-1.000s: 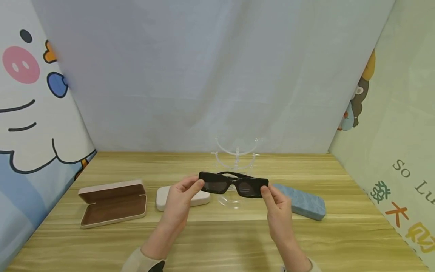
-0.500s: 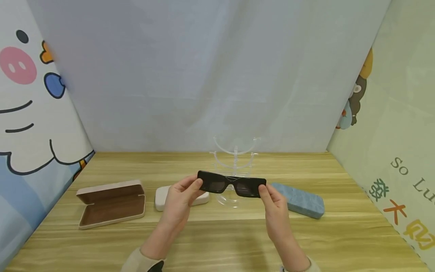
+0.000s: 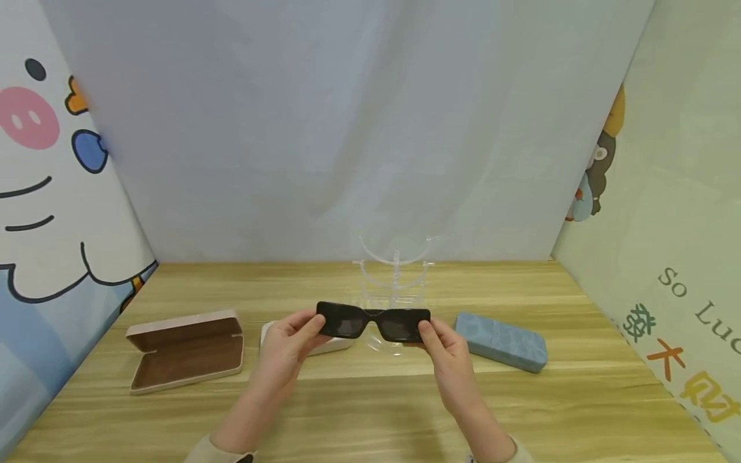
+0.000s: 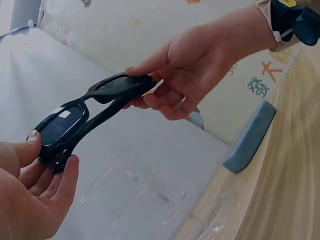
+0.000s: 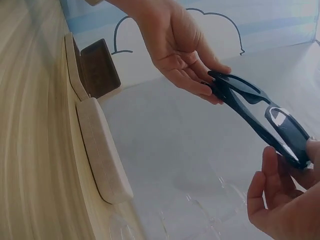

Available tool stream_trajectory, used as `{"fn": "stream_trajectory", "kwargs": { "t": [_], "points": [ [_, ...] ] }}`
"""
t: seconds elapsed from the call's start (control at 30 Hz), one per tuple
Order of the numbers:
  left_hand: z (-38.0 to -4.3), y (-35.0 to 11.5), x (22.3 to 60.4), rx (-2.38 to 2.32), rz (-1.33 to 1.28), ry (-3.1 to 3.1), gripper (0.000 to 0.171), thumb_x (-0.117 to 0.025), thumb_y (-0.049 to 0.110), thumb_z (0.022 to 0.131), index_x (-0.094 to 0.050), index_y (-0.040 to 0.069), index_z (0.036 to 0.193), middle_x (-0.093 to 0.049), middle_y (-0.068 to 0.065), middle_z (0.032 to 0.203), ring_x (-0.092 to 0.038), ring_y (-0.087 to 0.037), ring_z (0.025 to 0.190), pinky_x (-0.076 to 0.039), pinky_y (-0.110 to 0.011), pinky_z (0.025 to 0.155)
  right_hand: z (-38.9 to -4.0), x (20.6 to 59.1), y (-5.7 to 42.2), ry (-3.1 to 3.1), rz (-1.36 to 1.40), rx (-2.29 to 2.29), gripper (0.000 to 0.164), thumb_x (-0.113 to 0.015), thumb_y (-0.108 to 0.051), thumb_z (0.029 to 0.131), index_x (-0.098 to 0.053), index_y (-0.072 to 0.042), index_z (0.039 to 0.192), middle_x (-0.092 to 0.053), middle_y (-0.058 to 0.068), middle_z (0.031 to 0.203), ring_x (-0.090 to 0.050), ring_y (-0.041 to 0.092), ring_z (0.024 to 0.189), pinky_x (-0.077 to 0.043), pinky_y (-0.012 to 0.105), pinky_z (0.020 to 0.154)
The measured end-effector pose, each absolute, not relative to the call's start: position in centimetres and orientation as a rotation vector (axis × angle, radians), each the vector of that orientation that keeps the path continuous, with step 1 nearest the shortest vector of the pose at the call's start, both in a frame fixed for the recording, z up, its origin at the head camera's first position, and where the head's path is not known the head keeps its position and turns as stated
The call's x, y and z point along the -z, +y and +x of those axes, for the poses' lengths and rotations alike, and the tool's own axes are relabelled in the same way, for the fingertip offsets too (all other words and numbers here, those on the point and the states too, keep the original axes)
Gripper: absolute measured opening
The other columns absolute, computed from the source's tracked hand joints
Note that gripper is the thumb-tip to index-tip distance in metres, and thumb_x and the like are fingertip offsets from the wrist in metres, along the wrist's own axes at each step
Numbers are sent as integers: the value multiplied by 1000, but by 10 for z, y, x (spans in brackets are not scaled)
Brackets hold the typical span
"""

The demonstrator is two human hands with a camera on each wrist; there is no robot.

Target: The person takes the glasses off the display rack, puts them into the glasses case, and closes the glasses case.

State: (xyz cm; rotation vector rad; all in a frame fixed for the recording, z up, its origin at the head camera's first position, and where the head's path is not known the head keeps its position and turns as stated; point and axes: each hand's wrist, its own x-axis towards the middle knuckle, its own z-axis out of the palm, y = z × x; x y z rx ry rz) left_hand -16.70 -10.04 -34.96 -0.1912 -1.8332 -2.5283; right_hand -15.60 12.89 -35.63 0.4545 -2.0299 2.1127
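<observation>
Black rectangular sunglasses (image 3: 399,325) are held up between both hands, lenses toward the head camera and nearly level. My left hand (image 3: 283,350) pinches one end of the frame between thumb and fingers. The other end is pinched by my right hand (image 3: 453,363). In the left wrist view the temples of the sunglasses (image 4: 97,120) lie folded behind the lenses. Directly behind them stands a clear display stand (image 3: 396,276), its lower part partly hidden by the sunglasses. A white glasses case (image 3: 332,344), closed, lies behind my left hand, which covers part of it.
An open glasses case (image 3: 191,360) with a brown lining sits at the left of the wooden table (image 3: 359,411). A closed blue glasses case (image 3: 503,341) lies at the right, just beyond my right hand. A pale curtain (image 3: 347,128) hangs along the table's back edge.
Both hands have carried the sunglasses a little to the left and lower in the head view. The frame has turned from slanted to nearly level, and the folded temple seen above it earlier is hidden.
</observation>
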Motion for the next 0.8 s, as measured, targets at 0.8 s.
{"fn": "stream_trajectory", "kwargs": {
  "t": [0.8],
  "points": [
    [-151,-185,374,1949,182,-2423,48,-58,32,89,-51,-1,124,-63,7,97,-64,-8,86,-45,-30,92,-167,383,68,-2163,634,-2334,50,-41,-13,96,-21,0,140,-39,27,135,-44,34,121,-44,36,96]
  ]
}}
